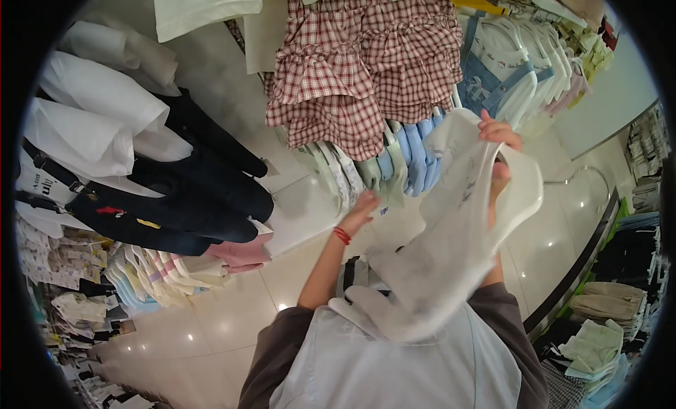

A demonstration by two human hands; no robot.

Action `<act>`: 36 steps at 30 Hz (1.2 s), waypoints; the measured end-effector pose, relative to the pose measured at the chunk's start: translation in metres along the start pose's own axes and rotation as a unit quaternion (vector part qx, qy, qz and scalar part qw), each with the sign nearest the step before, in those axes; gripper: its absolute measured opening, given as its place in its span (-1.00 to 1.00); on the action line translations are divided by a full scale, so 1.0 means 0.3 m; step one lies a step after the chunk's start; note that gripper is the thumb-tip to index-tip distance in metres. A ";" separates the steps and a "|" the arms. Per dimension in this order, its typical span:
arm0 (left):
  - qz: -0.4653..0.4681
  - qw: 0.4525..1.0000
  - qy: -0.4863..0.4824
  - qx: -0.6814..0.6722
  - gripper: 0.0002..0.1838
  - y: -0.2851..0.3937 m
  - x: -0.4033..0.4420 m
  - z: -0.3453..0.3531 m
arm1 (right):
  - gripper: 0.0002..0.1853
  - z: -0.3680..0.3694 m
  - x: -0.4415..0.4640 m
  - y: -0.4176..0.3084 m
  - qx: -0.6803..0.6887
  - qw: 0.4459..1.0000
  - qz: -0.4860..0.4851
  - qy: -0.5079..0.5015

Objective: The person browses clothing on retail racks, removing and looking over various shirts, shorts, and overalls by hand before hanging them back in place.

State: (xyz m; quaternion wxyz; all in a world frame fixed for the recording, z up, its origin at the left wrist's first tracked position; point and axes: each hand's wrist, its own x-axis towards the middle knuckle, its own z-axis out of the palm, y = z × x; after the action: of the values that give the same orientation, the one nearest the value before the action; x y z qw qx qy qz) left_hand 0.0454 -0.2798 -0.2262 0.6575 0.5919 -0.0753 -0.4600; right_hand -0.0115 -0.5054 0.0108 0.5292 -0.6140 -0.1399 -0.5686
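My right hand is closed on the neck of a white shirt, its fingers over the collar edge. The shirt hangs slanting down in front of my chest, with faint grey print on its front. A smooth white piece beside the collar looks like part of a hanger. My left hand, a red band at its wrist, is stretched forward with fingers apart and nothing in it. It is nearest to the pale green garments on the lower rail; whether it touches them I cannot tell.
Red checked shorts hang ahead above blue garments. White tops with dark blue overalls stick out at left. Denim-strapped white tops hang at upper right. Folded stacks line the right side behind a dark curved edge.
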 end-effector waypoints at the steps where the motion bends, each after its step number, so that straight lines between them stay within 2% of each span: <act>1: -0.035 0.999 -0.004 -0.007 -0.27 -0.028 0.018 0.031 | -0.32 -0.032 0.013 0.052 0.076 0.994 -0.017 -0.071; 2: -0.042 0.999 0.006 0.001 -0.21 -0.054 0.029 0.051 | -0.33 -0.046 0.008 0.103 0.195 0.977 0.000 -0.084; 4: -0.063 0.998 0.024 0.015 -0.09 -0.088 0.035 0.092 | -0.34 -0.061 0.016 0.170 0.419 0.901 0.040 -0.105; 5: -0.068 0.998 0.020 -0.002 -0.04 -0.099 0.046 0.094 | -0.27 -0.064 0.042 0.219 0.555 0.805 0.007 -0.208; 8: 0.046 0.997 0.028 -0.048 0.01 -0.158 0.089 0.120 | -0.30 0.005 0.007 0.163 0.672 0.724 0.074 -0.138; 9: 0.095 0.995 0.016 -0.027 -0.01 -0.149 0.092 0.133 | -0.31 0.024 0.004 0.161 0.683 0.713 0.083 -0.134; 11: 0.193 0.981 -0.006 0.010 -0.03 -0.097 0.070 0.176 | -0.33 0.039 -0.003 0.149 0.680 0.715 0.094 -0.132; 14: 0.061 0.979 -0.117 0.156 -0.22 -0.010 -0.002 0.173 | -0.36 0.032 -0.014 0.137 0.636 0.754 0.103 -0.130; 15: 0.067 0.971 -0.122 0.194 -0.39 -0.023 -0.016 0.171 | -0.37 0.028 -0.013 0.130 0.617 0.770 0.103 -0.128; 18: 0.009 0.892 -0.106 0.440 -0.42 -0.112 -0.069 0.116 | -0.40 0.014 -0.014 0.111 0.539 0.829 0.102 -0.112; 22: 0.072 0.953 -0.053 0.290 -0.60 -0.252 -0.192 0.022 | -0.43 0.001 -0.011 0.073 0.409 0.903 0.096 -0.085; 24: 0.087 0.985 0.020 0.151 -0.70 -0.277 -0.253 -0.017 | -0.45 -0.001 -0.010 0.053 0.347 0.930 0.094 -0.074; 28: 0.064 0.984 0.112 -0.127 -0.82 -0.206 -0.345 -0.055 | -0.49 -0.003 -0.010 0.012 0.220 0.970 0.089 -0.057; 32: 0.092 0.983 0.108 -0.118 -0.84 -0.147 -0.379 -0.141 | -0.52 0.000 -0.015 -0.017 0.091 0.992 0.078 -0.042; 36: 0.083 0.982 0.102 -0.135 -0.86 -0.086 -0.396 -0.165 | -0.56 0.001 -0.005 -0.025 -0.023 0.997 0.071 -0.029</act>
State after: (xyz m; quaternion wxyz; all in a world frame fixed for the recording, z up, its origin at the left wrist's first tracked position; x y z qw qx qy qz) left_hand -0.0034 -0.1591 -0.2094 0.7714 0.5334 0.0063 -0.3470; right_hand -0.0177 -0.5014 0.0135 0.5495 -0.6507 -0.0981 -0.5149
